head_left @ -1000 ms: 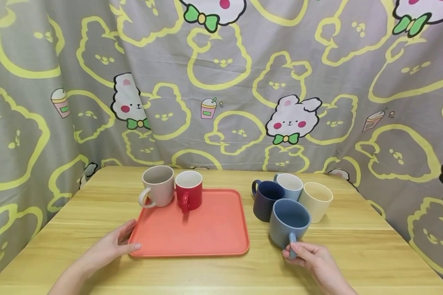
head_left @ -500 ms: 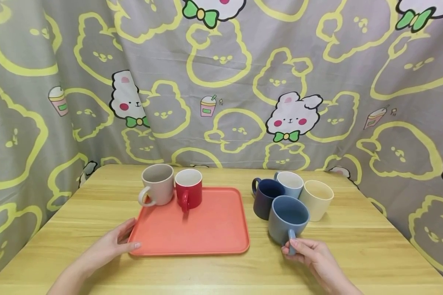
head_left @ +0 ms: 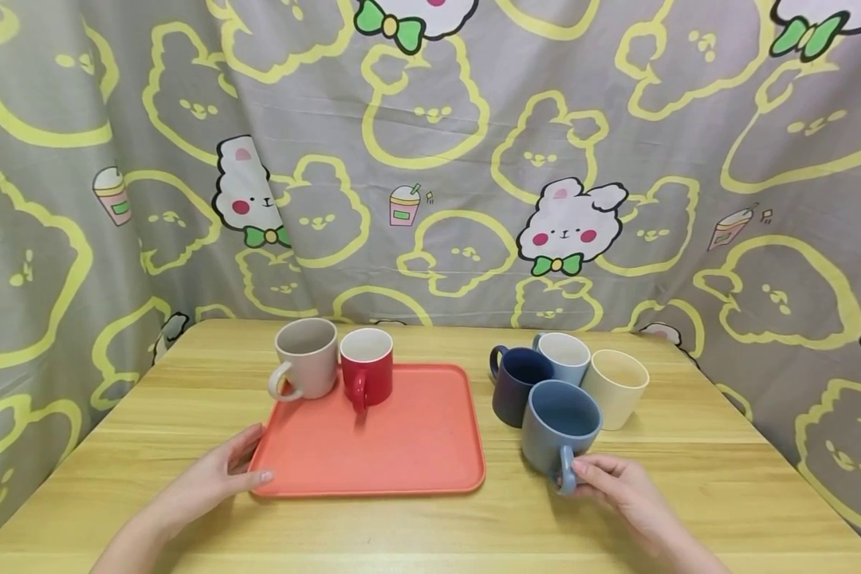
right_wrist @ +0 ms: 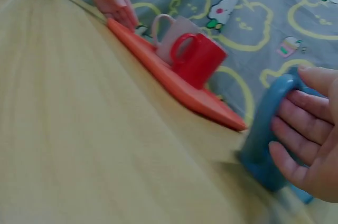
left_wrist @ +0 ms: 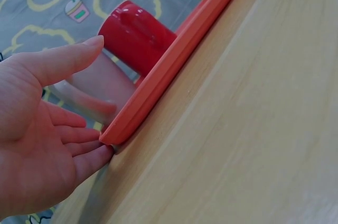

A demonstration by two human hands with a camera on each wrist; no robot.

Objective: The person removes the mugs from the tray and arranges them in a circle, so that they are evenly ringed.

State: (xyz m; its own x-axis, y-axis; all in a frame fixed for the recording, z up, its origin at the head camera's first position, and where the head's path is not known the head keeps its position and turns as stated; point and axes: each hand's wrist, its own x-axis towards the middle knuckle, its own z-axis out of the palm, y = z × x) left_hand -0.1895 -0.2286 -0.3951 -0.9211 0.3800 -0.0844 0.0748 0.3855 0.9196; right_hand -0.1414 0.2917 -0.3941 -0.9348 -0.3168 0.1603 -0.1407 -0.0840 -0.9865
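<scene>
A large blue-grey mug stands at the front of a mug cluster on the right, its handle facing me. My right hand is right beside that handle, thumb at its edge. In the right wrist view the fingers lie loosely along the handle, not curled round it. On the left, my left hand rests at the near left corner of a coral tray. Its fingertips touch the tray's edge and the thumb stays raised above the rim, as the left wrist view shows.
A red mug and a greyish-beige mug stand at the tray's back left. Behind the blue-grey mug are a navy mug, a light blue mug with white inside, and a cream mug. A patterned curtain hangs behind the wooden table.
My right hand has loosened its pinch on the blue-grey mug's handle and shifted slightly right. The mug stays in place, as do the left hand and the tray.
</scene>
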